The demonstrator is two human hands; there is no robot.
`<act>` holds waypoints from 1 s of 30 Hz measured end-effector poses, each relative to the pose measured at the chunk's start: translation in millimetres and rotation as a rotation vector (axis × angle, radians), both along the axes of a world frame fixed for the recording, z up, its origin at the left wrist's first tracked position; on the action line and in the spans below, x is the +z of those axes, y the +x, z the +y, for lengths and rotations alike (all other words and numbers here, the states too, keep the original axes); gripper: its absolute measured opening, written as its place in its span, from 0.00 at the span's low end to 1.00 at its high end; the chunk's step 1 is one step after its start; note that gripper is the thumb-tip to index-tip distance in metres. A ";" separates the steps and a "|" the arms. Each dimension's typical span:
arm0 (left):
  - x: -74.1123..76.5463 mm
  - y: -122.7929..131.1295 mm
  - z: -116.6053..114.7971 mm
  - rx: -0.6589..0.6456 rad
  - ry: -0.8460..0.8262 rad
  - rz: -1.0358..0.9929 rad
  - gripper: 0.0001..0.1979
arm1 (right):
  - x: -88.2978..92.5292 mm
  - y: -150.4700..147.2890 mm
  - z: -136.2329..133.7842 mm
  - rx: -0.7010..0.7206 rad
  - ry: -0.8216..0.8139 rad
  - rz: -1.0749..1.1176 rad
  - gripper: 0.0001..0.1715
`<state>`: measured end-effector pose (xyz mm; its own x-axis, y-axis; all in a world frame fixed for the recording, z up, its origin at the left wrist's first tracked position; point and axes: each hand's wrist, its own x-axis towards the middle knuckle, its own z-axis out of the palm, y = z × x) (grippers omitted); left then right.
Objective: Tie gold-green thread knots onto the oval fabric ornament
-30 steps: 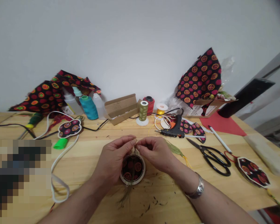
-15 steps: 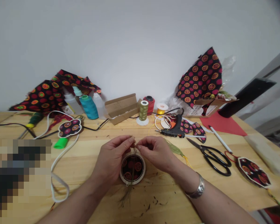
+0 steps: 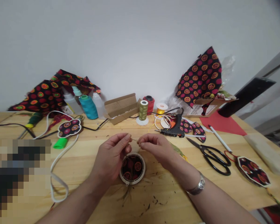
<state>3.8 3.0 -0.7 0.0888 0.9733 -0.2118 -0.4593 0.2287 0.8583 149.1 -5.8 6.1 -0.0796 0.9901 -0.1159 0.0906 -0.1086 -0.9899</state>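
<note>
My left hand (image 3: 112,154) and my right hand (image 3: 155,147) are held close together just above a round fabric-covered disc (image 3: 132,168) with a white rim, lying on the wooden table (image 3: 88,168). Both hands are pinched on a thin olive thread (image 3: 134,140) stretched between their fingertips. More thread strands trail down across the disc and fray out below it. A greenish tassel (image 3: 177,149) lies behind my right hand.
Black scissors (image 3: 212,155), a glue gun (image 3: 174,129), a white pen (image 3: 219,138) and an octagonal fabric piece (image 3: 253,171) lie to the right. Thread spools (image 3: 143,112), bottles, a cardboard box (image 3: 121,107) and patterned fabric line the back. A white cord (image 3: 58,161) loops at left.
My hands have drawn slightly apart and moved a little up the table, so a short length of thread now shows between the fingertips. The disc stays in place.
</note>
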 end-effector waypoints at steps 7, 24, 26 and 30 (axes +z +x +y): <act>-2.9 -0.5 2.1 -0.006 0.032 0.001 0.06 | 0.7 8.2 2.8 0.124 -0.167 0.609 0.01; -2.4 1.9 1.7 0.028 -0.004 0.096 0.10 | 7.0 45.7 9.9 -0.163 0.423 -0.862 0.09; -2.0 2.3 -0.4 0.023 -0.007 0.143 0.11 | 1.9 31.0 7.3 -0.174 0.533 -0.581 0.09; -0.7 1.9 -5.0 -0.024 0.020 0.292 0.11 | -1.3 5.0 -5.0 -0.061 0.505 -0.066 0.13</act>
